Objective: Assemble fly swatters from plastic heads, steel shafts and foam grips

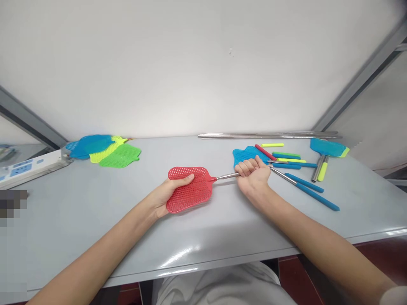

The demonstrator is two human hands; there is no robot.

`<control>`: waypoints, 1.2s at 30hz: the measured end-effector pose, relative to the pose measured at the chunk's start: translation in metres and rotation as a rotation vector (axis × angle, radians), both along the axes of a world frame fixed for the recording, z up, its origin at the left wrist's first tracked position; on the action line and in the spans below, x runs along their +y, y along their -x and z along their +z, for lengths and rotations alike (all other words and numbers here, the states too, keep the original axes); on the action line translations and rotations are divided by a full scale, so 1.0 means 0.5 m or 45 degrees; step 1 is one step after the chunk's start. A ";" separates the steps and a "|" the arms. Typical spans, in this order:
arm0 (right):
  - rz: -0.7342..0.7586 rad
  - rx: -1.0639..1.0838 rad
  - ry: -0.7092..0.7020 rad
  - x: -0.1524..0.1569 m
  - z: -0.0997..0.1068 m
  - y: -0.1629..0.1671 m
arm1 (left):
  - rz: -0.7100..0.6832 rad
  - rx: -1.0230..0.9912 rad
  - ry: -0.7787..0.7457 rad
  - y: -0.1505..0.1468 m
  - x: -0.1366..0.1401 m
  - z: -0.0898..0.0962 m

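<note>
My left hand grips the red mesh fly swatter head by its left end, thumb on top and fingers underneath. A thin metal rod joins the head's narrow red neck. Around that rod my right hand is closed, and a short end of it shows past the hand. Just behind the right hand lies a blue mesh swatter head, partly covered by the fingers. Close to the right of this hand are a dark red handle sleeve and a metal rod with a blue handle.
Green, yellow and blue handle sleeves lie at right, near stacked blue swatter heads. Long metal rods line the wall. More swatter heads are piled at left beside a white power strip. The grey table ends before me.
</note>
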State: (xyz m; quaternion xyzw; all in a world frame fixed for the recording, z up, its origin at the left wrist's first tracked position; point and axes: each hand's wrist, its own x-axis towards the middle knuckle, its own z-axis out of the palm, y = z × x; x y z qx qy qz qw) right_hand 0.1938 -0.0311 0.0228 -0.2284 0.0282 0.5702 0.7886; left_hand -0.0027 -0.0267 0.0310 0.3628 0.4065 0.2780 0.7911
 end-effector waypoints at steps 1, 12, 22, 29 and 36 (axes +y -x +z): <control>0.006 0.015 0.011 0.000 0.004 -0.001 | 0.035 0.016 -0.012 0.000 0.001 0.006; -0.049 -0.046 0.008 0.005 0.007 -0.012 | 0.438 0.156 -0.112 -0.010 -0.002 -0.005; -0.020 -0.085 0.080 0.008 -0.011 -0.009 | 0.614 0.213 -0.521 -0.021 -0.008 -0.037; -0.018 -0.077 0.111 0.014 -0.024 -0.012 | 0.606 0.217 -0.605 -0.025 -0.008 -0.034; 0.102 -0.025 0.053 0.026 -0.016 -0.016 | 0.550 0.070 -0.469 -0.011 0.002 -0.005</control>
